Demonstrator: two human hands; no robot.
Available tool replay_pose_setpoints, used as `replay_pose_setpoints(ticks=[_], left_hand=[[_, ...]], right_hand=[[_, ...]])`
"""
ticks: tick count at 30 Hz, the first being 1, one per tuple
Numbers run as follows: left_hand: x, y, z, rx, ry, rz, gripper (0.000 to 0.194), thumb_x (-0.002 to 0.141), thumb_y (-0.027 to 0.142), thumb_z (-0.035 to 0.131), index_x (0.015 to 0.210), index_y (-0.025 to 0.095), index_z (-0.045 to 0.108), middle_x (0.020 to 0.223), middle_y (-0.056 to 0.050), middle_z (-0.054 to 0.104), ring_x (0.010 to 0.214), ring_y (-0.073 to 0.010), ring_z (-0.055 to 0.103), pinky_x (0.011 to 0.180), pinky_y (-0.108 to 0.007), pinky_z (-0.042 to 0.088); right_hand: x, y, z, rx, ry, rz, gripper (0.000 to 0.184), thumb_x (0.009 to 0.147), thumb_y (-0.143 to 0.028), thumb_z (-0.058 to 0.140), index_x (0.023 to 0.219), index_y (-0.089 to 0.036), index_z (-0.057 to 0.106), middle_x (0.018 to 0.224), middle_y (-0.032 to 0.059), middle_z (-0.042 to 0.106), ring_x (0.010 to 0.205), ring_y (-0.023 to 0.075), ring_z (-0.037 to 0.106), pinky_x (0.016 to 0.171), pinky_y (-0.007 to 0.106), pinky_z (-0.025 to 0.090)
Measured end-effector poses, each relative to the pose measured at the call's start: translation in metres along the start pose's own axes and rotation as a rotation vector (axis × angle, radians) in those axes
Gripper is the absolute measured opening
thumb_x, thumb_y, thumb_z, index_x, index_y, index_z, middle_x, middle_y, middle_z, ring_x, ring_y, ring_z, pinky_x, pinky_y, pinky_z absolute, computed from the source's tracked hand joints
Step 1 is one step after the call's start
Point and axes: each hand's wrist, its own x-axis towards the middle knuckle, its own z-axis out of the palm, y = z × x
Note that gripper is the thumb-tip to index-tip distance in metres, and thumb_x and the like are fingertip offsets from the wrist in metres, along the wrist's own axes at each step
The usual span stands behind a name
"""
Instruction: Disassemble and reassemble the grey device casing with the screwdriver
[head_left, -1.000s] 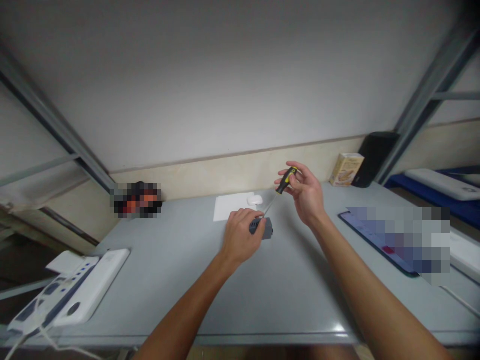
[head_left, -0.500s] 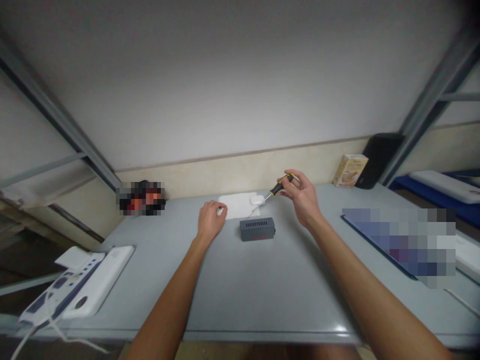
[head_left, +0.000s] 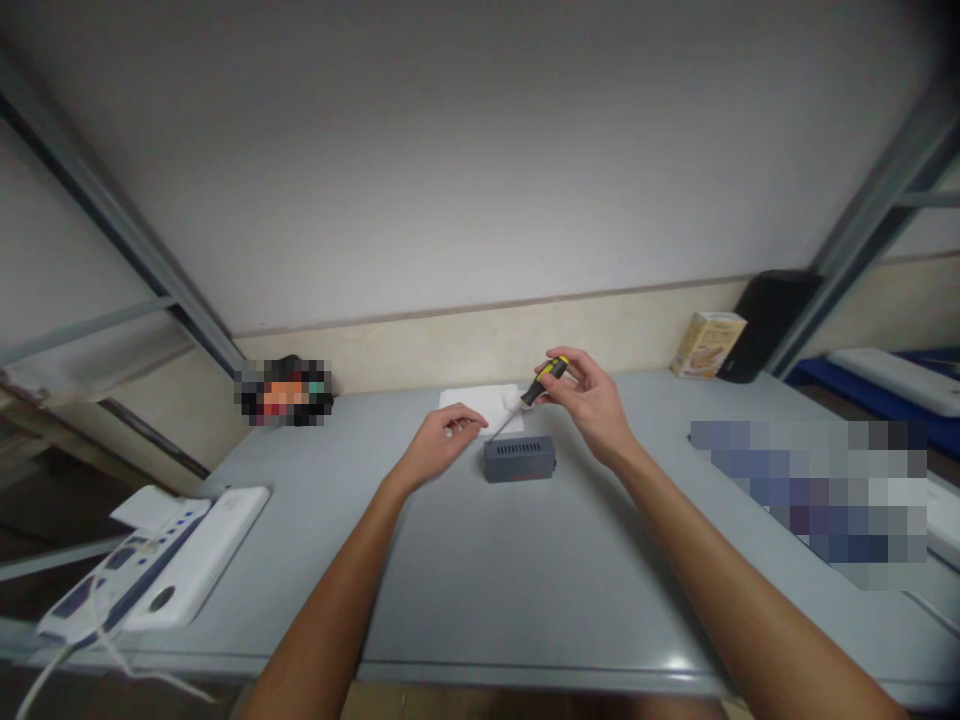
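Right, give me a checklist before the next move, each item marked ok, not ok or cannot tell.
1. Screwdriver held in the right hand: ok.
2. Box on the desk, slots facing up: ok.
3. Slots uncovered: ok.
4. Left hand gripping the box: not ok, it is off to the side.
5. Tip seated in the box: cannot tell, too small at the far left corner.

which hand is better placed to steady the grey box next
Left, probably: the left hand, with no tool visible in it, is close beside the grey box; the right hand holds the screwdriver, its tip at or near the box's top.
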Motion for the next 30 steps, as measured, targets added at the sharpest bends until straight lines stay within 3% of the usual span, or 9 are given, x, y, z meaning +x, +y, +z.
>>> replay_pose_setpoints(ticks=[4, 9, 30], left_hand=[[-0.003, 0.01, -0.001, -0.188, -0.13, -0.034, 0.022, 0.091, 0.034, 0.062, 0.094, 0.018, 0.076, 0.092, -0.006, 0.075, 0.086, -0.0197, 0.065, 0.079, -0.03, 0.048], [-0.004, 0.015, -0.001, -0.289, -0.185, -0.069, 0.021, 0.088, 0.035, 0.065, 0.093, 0.017, 0.074, 0.093, -0.007, 0.073, 0.087, -0.0206, 0.065, 0.079, -0.031, 0.049], [-0.004, 0.009, 0.002, -0.43, -0.236, -0.119, 0.02, 0.083, 0.027, 0.07, 0.098, 0.014, 0.071, 0.09, -0.005, 0.067, 0.085, -0.0173, 0.059, 0.079, -0.027, 0.042]], right_hand=[[0.0, -0.002, 0.001, 0.005, 0.008, 0.006, 0.046, 0.074, -0.044, 0.085, 0.112, -0.026, 0.064, 0.099, 0.0014, 0.067, 0.08, 0.0154, 0.067, 0.07, 0.031, 0.065], [0.0, -0.003, 0.002, 0.008, 0.015, 0.018, 0.046, 0.074, -0.042, 0.086, 0.111, -0.026, 0.065, 0.098, 0.0009, 0.067, 0.078, 0.0145, 0.067, 0.069, 0.031, 0.065], [0.0, -0.001, 0.001, 0.024, 0.023, 0.017, 0.045, 0.073, -0.041, 0.087, 0.109, -0.026, 0.066, 0.097, 0.0006, 0.068, 0.081, 0.0158, 0.069, 0.07, 0.03, 0.066]])
